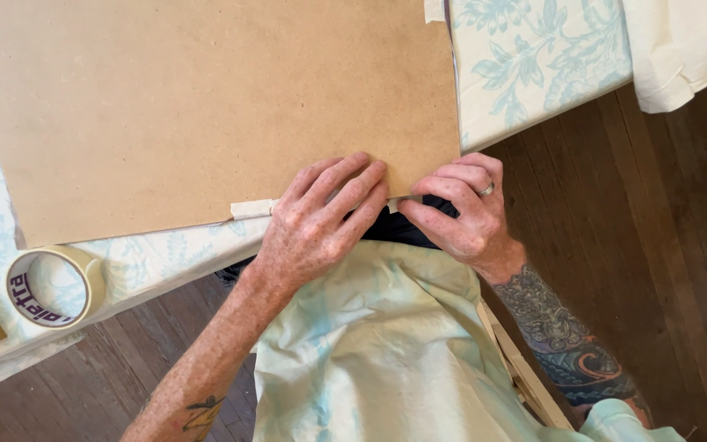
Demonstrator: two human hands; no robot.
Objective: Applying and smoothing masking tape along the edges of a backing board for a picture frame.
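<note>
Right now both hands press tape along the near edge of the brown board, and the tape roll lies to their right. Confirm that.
Not quite. The tape roll lies left of the hands, as the head view shows. Left hand and right hand do press tape along the brown board's near edge.

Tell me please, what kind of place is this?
Probably a home craft or framing corner, not a factory. A brown backing board lies on a table under a floral cloth, a roll of masking tape sits nearby, and the floor is dark wooden boards.
</note>
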